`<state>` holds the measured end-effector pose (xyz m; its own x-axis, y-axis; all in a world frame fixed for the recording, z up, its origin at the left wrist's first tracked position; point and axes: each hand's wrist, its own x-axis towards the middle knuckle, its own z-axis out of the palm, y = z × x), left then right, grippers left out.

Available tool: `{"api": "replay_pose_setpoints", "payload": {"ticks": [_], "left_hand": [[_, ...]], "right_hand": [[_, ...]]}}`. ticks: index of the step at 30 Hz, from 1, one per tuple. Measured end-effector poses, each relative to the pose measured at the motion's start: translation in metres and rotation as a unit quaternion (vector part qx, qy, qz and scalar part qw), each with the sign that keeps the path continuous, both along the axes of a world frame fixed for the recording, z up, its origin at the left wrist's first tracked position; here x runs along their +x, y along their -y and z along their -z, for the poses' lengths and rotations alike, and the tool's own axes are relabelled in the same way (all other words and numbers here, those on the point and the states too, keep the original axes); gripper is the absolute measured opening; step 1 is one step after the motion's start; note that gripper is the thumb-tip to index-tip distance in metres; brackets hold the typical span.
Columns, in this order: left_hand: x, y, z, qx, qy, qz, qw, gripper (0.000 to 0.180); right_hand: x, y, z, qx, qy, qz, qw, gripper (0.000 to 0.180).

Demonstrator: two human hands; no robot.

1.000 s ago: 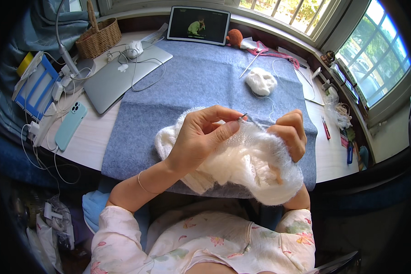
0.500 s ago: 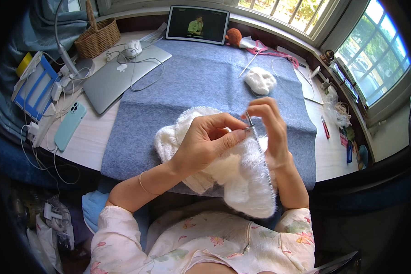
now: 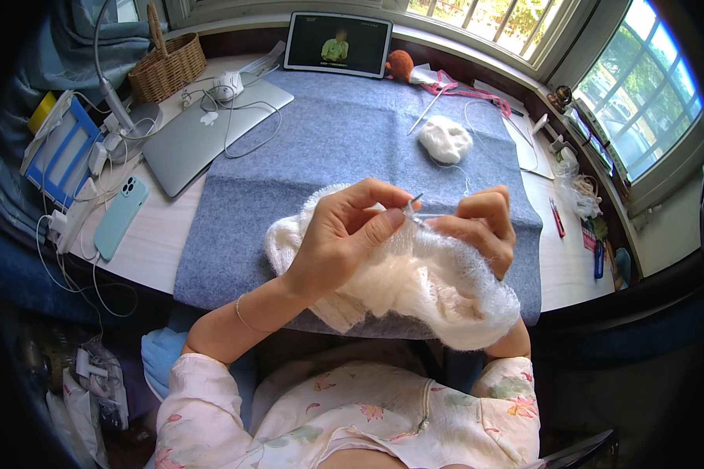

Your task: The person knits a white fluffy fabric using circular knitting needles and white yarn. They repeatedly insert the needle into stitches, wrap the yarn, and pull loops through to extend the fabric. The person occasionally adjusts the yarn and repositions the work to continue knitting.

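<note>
White yarn ball lies beyond knitting; laptop far left.

At the upper left of the frame we see a wicker basket, a closed silver laptop and a pale blue phone on the bench. A tablet stands top centre, an orange yarn ball beside it.
</note>
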<state>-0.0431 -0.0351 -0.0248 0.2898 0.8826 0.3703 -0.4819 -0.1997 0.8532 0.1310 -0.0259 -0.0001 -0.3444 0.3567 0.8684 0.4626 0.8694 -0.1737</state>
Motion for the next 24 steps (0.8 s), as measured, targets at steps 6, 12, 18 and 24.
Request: {"api": "replay_pose_setpoints", "payload": {"ticks": [6,12,18,24], "left_hand": [[-0.003,-0.001,-0.002,0.078,-0.047,0.131,0.987,0.024],[-0.005,0.002,-0.008,0.03,-0.036,0.117,0.992,0.019],[-0.014,0.0,-0.008,-0.015,-0.067,0.116,0.991,0.015],[-0.014,-0.001,-0.01,-0.026,-0.043,0.023,0.998,0.013]], "right_hand": [[-0.003,-0.005,0.013,0.017,-0.013,-0.081,0.996,0.026],[-0.001,-0.004,0.012,0.021,-0.029,-0.049,0.998,0.027],[0.003,-0.008,0.01,0.049,-0.059,0.005,0.997,0.025],[0.004,-0.006,0.006,0.069,-0.05,0.013,0.996,0.025]]}}
